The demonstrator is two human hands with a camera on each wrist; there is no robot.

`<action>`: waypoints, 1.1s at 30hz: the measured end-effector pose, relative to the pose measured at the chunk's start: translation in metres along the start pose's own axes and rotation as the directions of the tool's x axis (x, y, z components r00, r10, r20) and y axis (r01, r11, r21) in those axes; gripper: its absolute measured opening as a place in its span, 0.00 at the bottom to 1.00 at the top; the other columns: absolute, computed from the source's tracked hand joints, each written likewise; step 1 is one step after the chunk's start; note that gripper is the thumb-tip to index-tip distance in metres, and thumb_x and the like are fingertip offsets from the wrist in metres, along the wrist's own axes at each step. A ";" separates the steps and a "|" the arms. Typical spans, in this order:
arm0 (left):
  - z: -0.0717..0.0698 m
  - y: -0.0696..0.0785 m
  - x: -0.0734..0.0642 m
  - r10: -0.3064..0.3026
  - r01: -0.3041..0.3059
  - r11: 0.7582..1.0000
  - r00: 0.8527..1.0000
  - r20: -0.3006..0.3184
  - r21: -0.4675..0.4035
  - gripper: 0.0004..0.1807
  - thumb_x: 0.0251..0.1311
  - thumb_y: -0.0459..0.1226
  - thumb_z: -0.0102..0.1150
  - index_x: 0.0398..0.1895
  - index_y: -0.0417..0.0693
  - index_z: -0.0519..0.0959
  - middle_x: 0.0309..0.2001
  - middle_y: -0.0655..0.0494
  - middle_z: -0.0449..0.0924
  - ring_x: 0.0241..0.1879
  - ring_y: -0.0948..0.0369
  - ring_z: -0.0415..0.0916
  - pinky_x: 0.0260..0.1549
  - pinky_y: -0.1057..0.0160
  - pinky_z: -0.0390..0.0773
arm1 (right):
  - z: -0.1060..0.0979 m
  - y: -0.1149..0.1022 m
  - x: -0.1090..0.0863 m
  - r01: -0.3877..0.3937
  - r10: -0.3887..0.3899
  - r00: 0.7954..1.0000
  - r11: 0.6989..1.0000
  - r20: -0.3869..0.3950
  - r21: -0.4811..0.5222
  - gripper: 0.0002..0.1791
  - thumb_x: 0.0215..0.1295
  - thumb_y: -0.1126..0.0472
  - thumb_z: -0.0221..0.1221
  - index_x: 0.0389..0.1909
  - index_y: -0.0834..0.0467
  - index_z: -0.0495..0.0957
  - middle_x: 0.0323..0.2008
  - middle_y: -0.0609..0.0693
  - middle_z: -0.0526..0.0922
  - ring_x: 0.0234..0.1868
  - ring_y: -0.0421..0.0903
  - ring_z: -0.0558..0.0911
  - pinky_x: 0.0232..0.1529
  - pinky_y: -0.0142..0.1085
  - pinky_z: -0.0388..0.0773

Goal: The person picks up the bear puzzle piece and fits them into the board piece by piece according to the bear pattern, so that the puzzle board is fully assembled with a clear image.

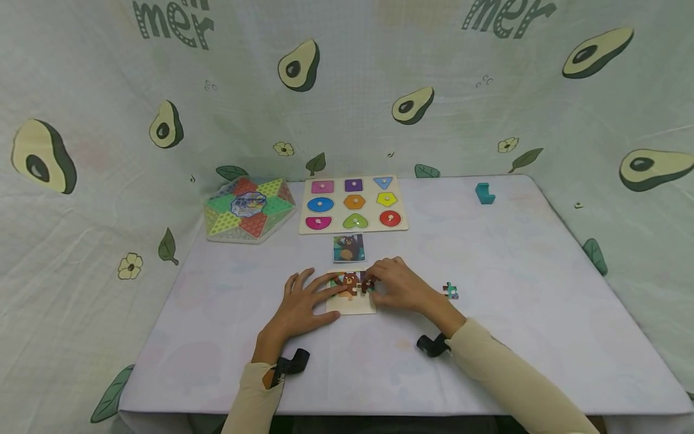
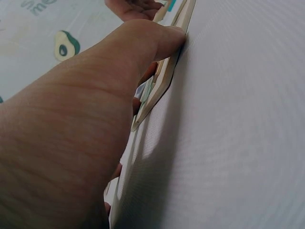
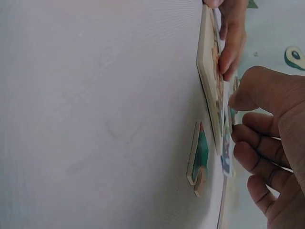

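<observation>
Pinching a jigsaw piece (image 1: 367, 286) in the right hand (image 1: 399, 284), left hand (image 1: 303, 306) spread across the puzzle board (image 1: 355, 307)

Puzzle board (image 1: 352, 306): cream, its picture a brown bear with a lighter orange-tan belly and touches of green. Loose piece (image 1: 450, 291): teal-green, with red and brown patches. Card (image 1: 349, 248): brown bear on blue-green, pale border. Shape board (image 1: 339, 191): pale wood tone; top row pink, purple, blue; middle blue, orange, yellow; bottom magenta, green, red. Box (image 1: 249, 208): red, green and yellow triangles, some dotted, round a blue-violet label. Block (image 1: 485, 194): teal. Cloth (image 1: 515, 355): white, faint lilac and pinkish blotches. Backdrop (image 1: 358, 36): pale grey-green, printed with yellow-green avocados, brown-stoned, dark green leaves, cream flowers, grey-green lettering. Sleeves (image 1: 504, 361): beige. Wrist cameras (image 1: 432, 345): black.
</observation>
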State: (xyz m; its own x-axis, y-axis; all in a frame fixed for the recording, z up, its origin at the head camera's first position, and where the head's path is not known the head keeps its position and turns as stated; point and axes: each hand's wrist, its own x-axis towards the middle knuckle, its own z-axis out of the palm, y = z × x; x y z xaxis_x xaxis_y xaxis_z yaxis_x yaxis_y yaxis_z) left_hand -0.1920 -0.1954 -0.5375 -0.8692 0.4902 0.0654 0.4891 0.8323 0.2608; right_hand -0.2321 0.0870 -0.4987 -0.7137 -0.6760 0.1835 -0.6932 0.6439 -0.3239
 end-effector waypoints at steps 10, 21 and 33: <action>0.000 0.000 0.001 0.013 -0.013 1.000 1.000 -0.019 0.000 0.34 0.61 0.66 0.54 0.72 0.77 0.68 0.75 0.63 0.60 0.74 0.43 0.46 0.66 0.34 0.44 | 0.008 0.001 0.003 0.027 -0.027 1.000 0.999 -0.002 -0.029 0.17 0.56 0.56 0.67 0.47 0.55 0.83 0.42 0.45 0.82 0.46 0.44 0.78 0.51 0.43 0.70; 0.000 0.000 0.003 0.003 -0.003 1.000 1.000 0.006 -0.003 0.35 0.62 0.67 0.52 0.72 0.79 0.66 0.76 0.65 0.58 0.75 0.44 0.43 0.67 0.35 0.42 | 0.005 -0.003 -0.001 0.111 -0.116 0.993 0.986 -0.026 -0.127 0.07 0.62 0.58 0.68 0.40 0.50 0.90 0.41 0.45 0.82 0.44 0.45 0.77 0.47 0.45 0.70; 0.001 0.016 0.006 0.008 -0.009 0.999 1.000 -0.015 -0.040 0.35 0.60 0.62 0.56 0.70 0.67 0.71 0.72 0.62 0.63 0.74 0.50 0.48 0.68 0.37 0.43 | -0.005 -0.001 -0.015 0.051 -0.050 0.999 0.998 -0.019 0.045 0.11 0.66 0.63 0.63 0.47 0.54 0.86 0.48 0.48 0.82 0.53 0.48 0.77 0.51 0.48 0.69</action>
State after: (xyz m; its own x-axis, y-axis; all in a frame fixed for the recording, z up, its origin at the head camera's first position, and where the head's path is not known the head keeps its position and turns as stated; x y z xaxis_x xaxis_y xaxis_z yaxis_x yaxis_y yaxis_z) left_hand -0.1898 -0.1790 -0.5338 -0.8661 0.4931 0.0819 0.4934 0.8171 0.2981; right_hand -0.2211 0.0989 -0.4963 -0.6796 -0.7008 0.2170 -0.7236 0.5916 -0.3555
